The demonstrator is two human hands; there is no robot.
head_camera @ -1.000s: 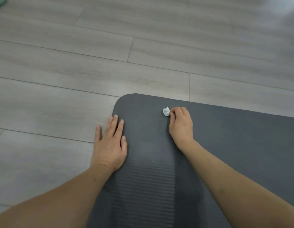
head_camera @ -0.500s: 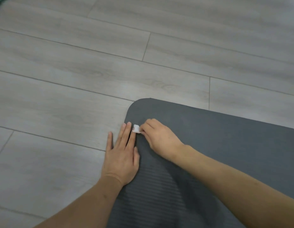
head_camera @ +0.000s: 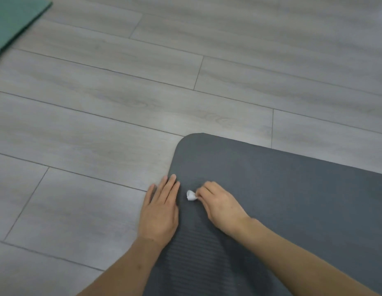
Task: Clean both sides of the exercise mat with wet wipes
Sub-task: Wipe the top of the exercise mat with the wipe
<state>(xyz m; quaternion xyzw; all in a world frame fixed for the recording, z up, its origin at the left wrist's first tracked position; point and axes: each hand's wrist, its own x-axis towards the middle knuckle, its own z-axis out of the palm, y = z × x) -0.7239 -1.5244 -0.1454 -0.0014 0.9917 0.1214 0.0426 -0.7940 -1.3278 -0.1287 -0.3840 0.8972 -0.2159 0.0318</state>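
Right hand (head_camera: 221, 207) down on the dark grey mat (head_camera: 292, 199), fingers curled in, pinching a small crumpled white wipe (head_camera: 191, 195) at the fingertips. The wad pokes out just past those fingertips, on the side facing the other hand, and it sits right on the mat surface. Left hand (head_camera: 160, 212) lies flat just beside it, fingers straight and pressed close together, palm down over the mat's left edge, so the outer part of the hand is on the floor (head_camera: 100, 124) and the inner fingers are on the mat. A narrow strip of bare mat separates the wipe from the left hand's fingers; they're near, not touching. Ahead of the pinch the mat runs up to its rounded corner, and beyond that it's pale wood-look planks. Behind the pinch, towards the person, the mat shows fine ribbing between the two forearms. To the right of the grip the mat stretches away to the frame edge. Far off past the left hand, top corner, there's the edge of a green mat (head_camera: 12, 22) on the floor.
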